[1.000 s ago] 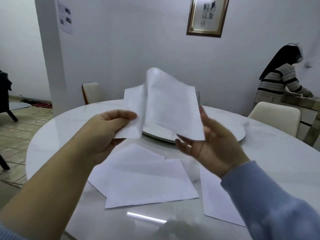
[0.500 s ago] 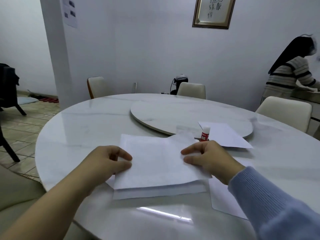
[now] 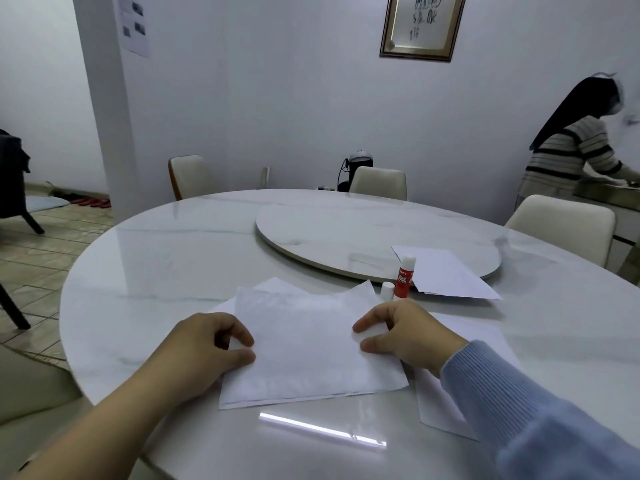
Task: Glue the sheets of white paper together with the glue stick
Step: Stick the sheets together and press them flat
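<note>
The top sheet of white paper lies flat on a stack of sheets near the near edge of the round marble counter, slightly askew so that the edges of the lower sheets show along its near and far sides.

The left hand rests on the left edge of the top sheet. Its grip is narrow: thumb and curled fingers pinch that edge against the stack. The forearm is bare.

The right hand rests on the right edge of the same sheet. Its grip is likewise narrow, with thumb and forefinger closed on the paper margin. A light blue knitted sleeve covers this arm to the wrist.

A further loose sheet lies on the counter under the right forearm, toward the near right edge.

The glue stick stands upright on the counter just beyond the right hand, apart from it. Its body is red with white lettering, and the white tip is exposed. Its white cap stands just beside it on the left.

Another sheet lies just right of the glue stick, partly over the rim of the turntable that occupies the counter's centre.

Cream chairs stand around the far edge. A second person in a striped top stands at the far right of the room, bent over a separate surface.
</note>
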`<state>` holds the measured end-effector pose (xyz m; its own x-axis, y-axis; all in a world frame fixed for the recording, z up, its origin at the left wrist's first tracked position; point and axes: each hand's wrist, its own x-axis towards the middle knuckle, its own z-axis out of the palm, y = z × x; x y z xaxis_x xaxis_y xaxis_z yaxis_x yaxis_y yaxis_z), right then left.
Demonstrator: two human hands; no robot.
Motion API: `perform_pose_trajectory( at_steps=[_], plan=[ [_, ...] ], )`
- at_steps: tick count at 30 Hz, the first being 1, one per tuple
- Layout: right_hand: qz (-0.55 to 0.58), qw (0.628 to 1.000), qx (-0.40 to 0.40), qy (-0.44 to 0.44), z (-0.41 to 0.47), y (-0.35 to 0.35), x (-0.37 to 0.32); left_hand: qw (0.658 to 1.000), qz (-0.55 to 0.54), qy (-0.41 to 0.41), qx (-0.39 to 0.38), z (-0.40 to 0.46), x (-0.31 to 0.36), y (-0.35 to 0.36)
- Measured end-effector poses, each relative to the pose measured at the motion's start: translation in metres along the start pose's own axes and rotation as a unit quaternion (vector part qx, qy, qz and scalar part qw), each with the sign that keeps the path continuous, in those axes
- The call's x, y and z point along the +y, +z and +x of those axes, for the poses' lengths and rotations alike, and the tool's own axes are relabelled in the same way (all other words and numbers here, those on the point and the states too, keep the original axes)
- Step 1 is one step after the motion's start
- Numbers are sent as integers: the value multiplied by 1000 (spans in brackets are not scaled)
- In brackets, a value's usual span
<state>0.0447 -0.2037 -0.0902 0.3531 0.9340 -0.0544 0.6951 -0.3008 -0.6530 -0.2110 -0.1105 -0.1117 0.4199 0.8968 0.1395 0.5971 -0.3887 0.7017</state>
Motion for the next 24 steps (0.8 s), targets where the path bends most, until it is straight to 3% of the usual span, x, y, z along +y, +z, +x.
perform_pose_trajectory(
  at_steps=[24],
  plan=[
    [-19,1000,-25,-4,-1,1,2,999,23,23,-25,0,-5,-1]
  ],
)
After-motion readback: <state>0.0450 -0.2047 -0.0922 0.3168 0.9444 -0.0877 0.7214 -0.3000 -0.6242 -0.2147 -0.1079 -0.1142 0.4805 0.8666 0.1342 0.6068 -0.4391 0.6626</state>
